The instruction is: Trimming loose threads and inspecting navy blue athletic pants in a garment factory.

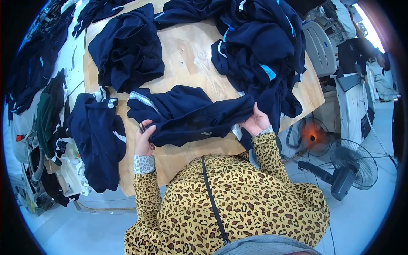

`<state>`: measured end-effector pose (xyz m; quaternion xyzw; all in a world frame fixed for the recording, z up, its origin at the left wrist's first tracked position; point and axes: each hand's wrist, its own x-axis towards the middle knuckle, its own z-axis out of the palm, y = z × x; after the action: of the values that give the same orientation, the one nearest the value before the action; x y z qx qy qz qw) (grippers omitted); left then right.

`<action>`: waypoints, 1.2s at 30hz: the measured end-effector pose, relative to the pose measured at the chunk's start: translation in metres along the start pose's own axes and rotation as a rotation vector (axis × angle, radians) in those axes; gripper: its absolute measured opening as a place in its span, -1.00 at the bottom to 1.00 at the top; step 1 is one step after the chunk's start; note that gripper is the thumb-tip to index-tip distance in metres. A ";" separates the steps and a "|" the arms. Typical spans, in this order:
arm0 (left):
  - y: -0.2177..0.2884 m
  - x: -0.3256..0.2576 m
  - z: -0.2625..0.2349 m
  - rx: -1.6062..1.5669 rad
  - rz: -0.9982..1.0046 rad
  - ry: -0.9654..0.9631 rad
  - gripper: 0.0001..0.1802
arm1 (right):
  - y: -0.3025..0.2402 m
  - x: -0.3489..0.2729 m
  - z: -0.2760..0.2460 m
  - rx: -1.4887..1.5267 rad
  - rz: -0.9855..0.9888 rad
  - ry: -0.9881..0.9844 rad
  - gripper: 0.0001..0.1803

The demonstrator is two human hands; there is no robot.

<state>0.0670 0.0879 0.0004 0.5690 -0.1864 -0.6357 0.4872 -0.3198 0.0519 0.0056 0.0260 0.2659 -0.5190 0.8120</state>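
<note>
A navy garment [187,119] lies stretched sideways over the near part of the wooden table, with a pale strip along its left end and a small light mark low on its front. At that left end my left hand [145,138] is closed on the cloth. A slim dark thing shows by its fingers, too small to make out. My right hand [256,121] pinches the garment's right end between thumb and fingers, palm partly turned up. The fingertips behind the cloth are hidden.
On the wooden table [182,46] lie a crumpled navy garment [127,51] at far left and a big navy heap [263,46] with light-blue trim at right. Another navy garment [97,140] hangs over the left edge. A grey fan [350,170] and a plastic chair [319,49] stand at right.
</note>
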 end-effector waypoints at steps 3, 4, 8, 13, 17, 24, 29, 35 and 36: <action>-0.006 -0.009 0.017 0.448 0.289 -0.049 -0.59 | 0.009 0.005 -0.008 0.023 -0.014 0.067 -0.59; -0.001 -0.016 0.025 0.687 0.357 -0.030 -0.48 | 0.010 0.006 -0.011 0.010 -0.038 0.110 -0.61; -0.014 -0.024 0.039 1.302 0.852 0.259 -0.37 | 0.013 0.007 -0.017 -0.010 -0.068 0.166 -0.63; -0.023 -0.024 0.037 1.359 0.865 0.248 -0.60 | 0.017 0.009 -0.013 0.001 -0.054 0.169 -0.64; -0.025 -0.017 0.026 1.329 0.691 0.194 -0.61 | 0.018 0.008 -0.011 0.008 -0.009 0.123 -0.63; -0.004 -0.040 0.044 1.565 0.506 0.327 -0.45 | 0.023 0.003 0.002 -0.026 -0.065 0.180 -0.63; -0.009 -0.047 0.042 1.533 0.411 0.247 -0.37 | 0.026 -0.012 0.008 -0.195 -0.072 0.058 -0.63; -0.044 -0.047 0.030 1.442 0.582 0.144 -0.32 | 0.036 -0.015 0.002 -0.246 -0.032 0.054 -0.60; -0.045 -0.049 0.028 1.405 0.504 0.125 -0.39 | 0.038 -0.014 0.003 -0.278 -0.029 0.055 -0.58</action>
<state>0.0178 0.1399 -0.0008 0.7214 -0.6451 -0.2026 0.1495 -0.2907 0.0802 0.0055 -0.0764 0.3580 -0.4878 0.7925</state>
